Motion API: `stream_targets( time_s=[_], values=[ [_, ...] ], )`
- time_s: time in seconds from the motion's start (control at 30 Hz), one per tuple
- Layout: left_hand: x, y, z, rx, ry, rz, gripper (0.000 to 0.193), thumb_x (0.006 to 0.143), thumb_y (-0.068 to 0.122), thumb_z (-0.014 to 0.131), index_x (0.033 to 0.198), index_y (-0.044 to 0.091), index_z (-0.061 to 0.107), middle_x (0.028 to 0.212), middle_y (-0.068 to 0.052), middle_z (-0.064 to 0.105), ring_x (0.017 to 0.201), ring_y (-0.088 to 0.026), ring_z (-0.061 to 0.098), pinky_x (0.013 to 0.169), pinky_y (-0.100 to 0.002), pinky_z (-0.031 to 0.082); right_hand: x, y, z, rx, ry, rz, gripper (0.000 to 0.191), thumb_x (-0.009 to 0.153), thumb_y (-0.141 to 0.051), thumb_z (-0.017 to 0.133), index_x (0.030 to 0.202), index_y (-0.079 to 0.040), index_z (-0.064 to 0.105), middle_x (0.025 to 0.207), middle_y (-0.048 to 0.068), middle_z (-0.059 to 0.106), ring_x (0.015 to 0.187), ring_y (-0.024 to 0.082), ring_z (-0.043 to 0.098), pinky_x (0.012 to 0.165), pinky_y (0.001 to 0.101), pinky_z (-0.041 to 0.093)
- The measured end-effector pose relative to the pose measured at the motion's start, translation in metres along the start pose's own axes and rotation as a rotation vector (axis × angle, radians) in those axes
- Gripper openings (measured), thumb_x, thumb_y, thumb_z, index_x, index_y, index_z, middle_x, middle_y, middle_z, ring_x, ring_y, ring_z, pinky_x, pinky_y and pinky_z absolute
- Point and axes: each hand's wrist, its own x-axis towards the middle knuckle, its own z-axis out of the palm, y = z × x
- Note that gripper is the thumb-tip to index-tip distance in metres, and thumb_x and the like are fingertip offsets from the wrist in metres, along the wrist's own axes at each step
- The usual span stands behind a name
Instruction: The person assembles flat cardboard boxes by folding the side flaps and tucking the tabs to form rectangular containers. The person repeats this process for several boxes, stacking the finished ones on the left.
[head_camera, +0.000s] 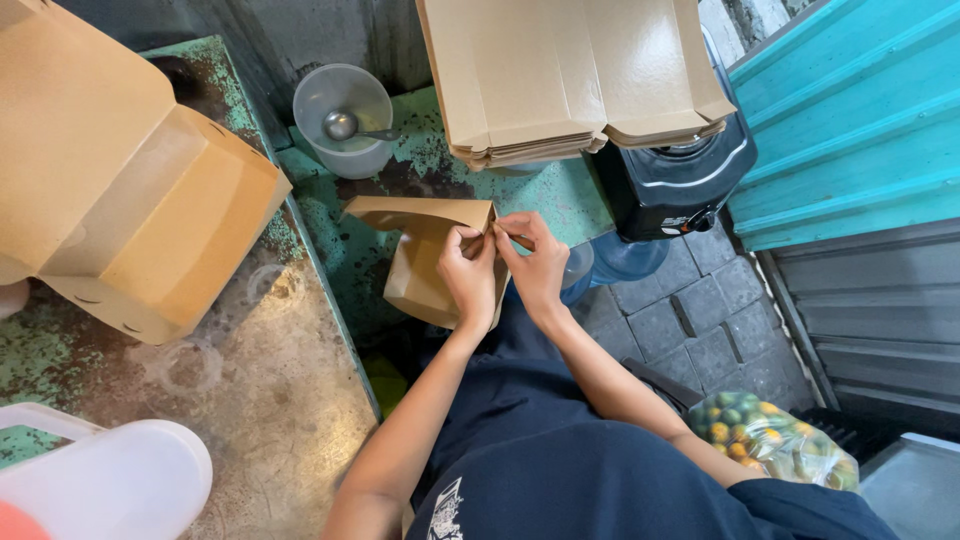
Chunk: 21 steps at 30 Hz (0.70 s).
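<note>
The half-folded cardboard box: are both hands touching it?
Touching. The head view shows the left hand and right hand pinching the cardboard box at its top edge.

- big folded cardboard box (130, 190) sitting on the worn green table (270, 400)
- clear plastic cup (345, 120) with a metal spoon (345, 126) inside
- stack of flat cardboard (575, 75)
- bag of what looks like small citrus (770, 440)
- white plastic jug (110, 485)

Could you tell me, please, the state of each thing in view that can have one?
Left hand: pinching the cardboard box's flap.
Right hand: pinching the same flap.
Cardboard box: partly folded, held in the air.
Flat box stack: unfolded, piled.
Assembled box: folded up, lid open.
Plastic tub: uncovered, a spoon inside.
Bag of fruit: full, lying low at right.
</note>
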Motion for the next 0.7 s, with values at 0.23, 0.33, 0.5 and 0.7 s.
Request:
stream_targets(
  time_s=[0.23,0.33,0.5,0.7],
  values=[
    [0.000,-0.005,0.001,0.068,0.049,0.036,0.015,0.090,-0.002,0.074,0.093,-0.004,0.060,0.088,-0.009,0.071,0.088,-0.016,0.075,0.075,-0.030,0.060,0.009,0.005,-0.006,-0.075,-0.111,0.096,0.016,0.087,-0.003,0.079,0.099,0.000,0.069,0.093,0.011,0.080,0.090,0.017,0.079,0.077,0.0265,0.061],
    [0.001,-0.008,0.001,0.039,0.037,0.071,0.013,0.090,-0.003,0.074,0.093,-0.004,0.061,0.092,-0.009,0.070,0.090,-0.016,0.074,0.077,-0.029,0.061,0.011,0.008,-0.007,-0.035,-0.137,0.154,0.013,0.087,-0.004,0.079,0.093,0.001,0.069,0.090,0.010,0.080,0.087,0.015,0.080,0.074,0.0257,0.061],
    [0.001,-0.014,0.003,-0.033,0.027,0.026,0.013,0.089,-0.005,0.073,0.093,-0.004,0.060,0.091,-0.007,0.069,0.088,-0.014,0.072,0.075,-0.029,0.060,0.009,0.015,-0.007,0.052,-0.128,0.153,0.013,0.087,-0.003,0.079,0.089,0.003,0.068,0.086,0.008,0.078,0.086,0.011,0.075,0.076,0.0253,0.061],
    [-0.002,-0.020,0.001,-0.103,-0.051,-0.054,0.012,0.092,-0.005,0.070,0.095,-0.003,0.059,0.089,-0.006,0.070,0.088,-0.012,0.072,0.073,-0.026,0.058,0.007,0.023,-0.008,0.039,-0.104,0.129,0.013,0.087,-0.003,0.079,0.089,0.004,0.068,0.086,0.007,0.078,0.086,0.009,0.075,0.077,0.0242,0.060]
  ],
)
